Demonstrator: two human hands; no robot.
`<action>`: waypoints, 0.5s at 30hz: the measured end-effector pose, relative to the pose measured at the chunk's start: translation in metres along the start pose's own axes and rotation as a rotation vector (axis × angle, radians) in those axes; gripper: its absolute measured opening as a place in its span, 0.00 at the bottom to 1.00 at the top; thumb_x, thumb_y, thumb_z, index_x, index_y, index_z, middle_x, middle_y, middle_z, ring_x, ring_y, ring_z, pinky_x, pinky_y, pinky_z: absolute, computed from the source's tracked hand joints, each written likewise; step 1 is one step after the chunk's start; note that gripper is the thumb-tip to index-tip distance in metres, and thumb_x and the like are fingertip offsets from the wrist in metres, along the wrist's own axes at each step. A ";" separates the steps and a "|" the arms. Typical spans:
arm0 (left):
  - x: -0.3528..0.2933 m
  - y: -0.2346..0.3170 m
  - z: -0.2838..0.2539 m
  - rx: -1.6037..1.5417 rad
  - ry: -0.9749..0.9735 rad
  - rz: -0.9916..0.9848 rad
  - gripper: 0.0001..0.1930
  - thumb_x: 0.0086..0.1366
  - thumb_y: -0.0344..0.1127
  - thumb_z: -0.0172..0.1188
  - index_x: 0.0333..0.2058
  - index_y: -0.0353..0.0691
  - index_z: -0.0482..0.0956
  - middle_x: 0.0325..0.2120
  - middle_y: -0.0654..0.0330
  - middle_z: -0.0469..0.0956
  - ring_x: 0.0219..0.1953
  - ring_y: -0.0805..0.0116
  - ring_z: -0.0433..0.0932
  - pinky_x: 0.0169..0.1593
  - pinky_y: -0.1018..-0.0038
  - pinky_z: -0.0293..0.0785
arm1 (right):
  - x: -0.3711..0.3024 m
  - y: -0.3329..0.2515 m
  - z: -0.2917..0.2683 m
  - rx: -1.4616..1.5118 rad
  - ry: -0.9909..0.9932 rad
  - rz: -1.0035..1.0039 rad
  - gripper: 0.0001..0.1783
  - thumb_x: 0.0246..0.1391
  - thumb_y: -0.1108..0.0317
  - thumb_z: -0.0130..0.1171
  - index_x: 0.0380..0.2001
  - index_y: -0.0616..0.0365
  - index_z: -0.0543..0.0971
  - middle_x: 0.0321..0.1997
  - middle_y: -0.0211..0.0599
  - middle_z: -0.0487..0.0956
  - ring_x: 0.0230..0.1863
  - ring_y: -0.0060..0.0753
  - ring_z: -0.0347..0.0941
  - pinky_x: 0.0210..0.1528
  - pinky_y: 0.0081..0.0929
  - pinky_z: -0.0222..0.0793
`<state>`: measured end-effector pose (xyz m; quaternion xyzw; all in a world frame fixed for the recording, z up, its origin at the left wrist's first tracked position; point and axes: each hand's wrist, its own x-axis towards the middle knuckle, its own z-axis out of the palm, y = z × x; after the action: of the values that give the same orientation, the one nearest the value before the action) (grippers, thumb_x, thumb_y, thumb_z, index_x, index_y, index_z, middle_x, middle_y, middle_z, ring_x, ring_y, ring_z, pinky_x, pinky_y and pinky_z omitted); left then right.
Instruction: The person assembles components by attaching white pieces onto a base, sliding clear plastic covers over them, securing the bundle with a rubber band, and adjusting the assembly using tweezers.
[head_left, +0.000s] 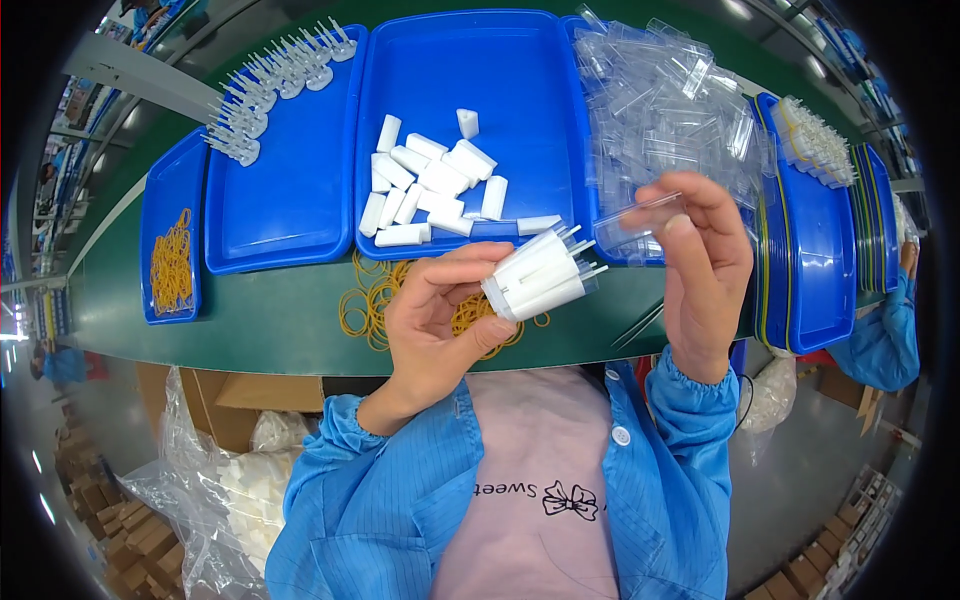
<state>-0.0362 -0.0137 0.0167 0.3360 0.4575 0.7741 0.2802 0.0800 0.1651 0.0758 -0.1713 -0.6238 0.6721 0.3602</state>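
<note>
Left grip (432, 318) pinched white bundle (540, 278); right grip (708, 268) pinched clear plastic piece (640, 219) nearby, both above green counter (270, 320).

A green tabletop (270, 310) runs across the view. Below its near edge, at left, is an open carton (272, 390), a crumpled clear bag (200, 530) beside it; a second bag (772, 392) lies at right. A grey post (140, 75) slants in at upper left. Boxes (140, 540) crowd both lower corners; a co-worker's blue sleeve (888, 340) shows far right.
</note>
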 end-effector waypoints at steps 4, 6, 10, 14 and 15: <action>-0.003 0.000 -0.002 0.109 -0.002 0.076 0.21 0.52 0.25 0.67 0.43 0.34 0.69 0.49 0.46 0.70 0.53 0.61 0.70 0.55 0.68 0.68 | -0.006 0.003 -0.004 0.128 -0.047 0.043 0.17 0.55 0.74 0.51 0.48 0.67 0.69 0.40 0.42 0.76 0.41 0.32 0.76 0.48 0.28 0.69; -0.003 0.001 -0.003 0.116 -0.002 0.084 0.21 0.51 0.25 0.67 0.43 0.34 0.70 0.49 0.46 0.70 0.53 0.60 0.70 0.55 0.68 0.67 | -0.007 0.003 -0.005 0.183 -0.052 0.042 0.16 0.55 0.74 0.51 0.47 0.67 0.69 0.40 0.42 0.76 0.41 0.32 0.76 0.48 0.28 0.69; -0.004 0.003 -0.002 0.154 -0.011 0.096 0.21 0.50 0.26 0.68 0.43 0.34 0.70 0.49 0.46 0.71 0.53 0.59 0.70 0.55 0.67 0.66 | -0.009 0.001 -0.001 0.154 -0.023 0.073 0.15 0.55 0.74 0.51 0.46 0.67 0.69 0.39 0.42 0.76 0.41 0.32 0.76 0.47 0.28 0.70; -0.003 0.004 -0.001 0.192 -0.031 0.135 0.22 0.49 0.26 0.69 0.43 0.34 0.71 0.49 0.46 0.71 0.53 0.58 0.70 0.55 0.68 0.67 | -0.014 0.003 0.002 0.101 -0.102 0.098 0.15 0.55 0.75 0.50 0.47 0.67 0.69 0.38 0.42 0.76 0.40 0.32 0.76 0.48 0.27 0.70; -0.002 0.005 0.000 0.216 -0.024 0.154 0.23 0.50 0.27 0.68 0.44 0.34 0.71 0.48 0.46 0.71 0.52 0.58 0.71 0.53 0.68 0.68 | -0.015 0.002 0.002 0.100 -0.102 0.099 0.15 0.55 0.75 0.50 0.47 0.67 0.69 0.38 0.42 0.76 0.40 0.32 0.76 0.48 0.27 0.70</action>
<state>-0.0354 -0.0175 0.0204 0.4076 0.5077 0.7354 0.1878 0.0880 0.1530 0.0706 -0.1494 -0.5977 0.7273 0.3026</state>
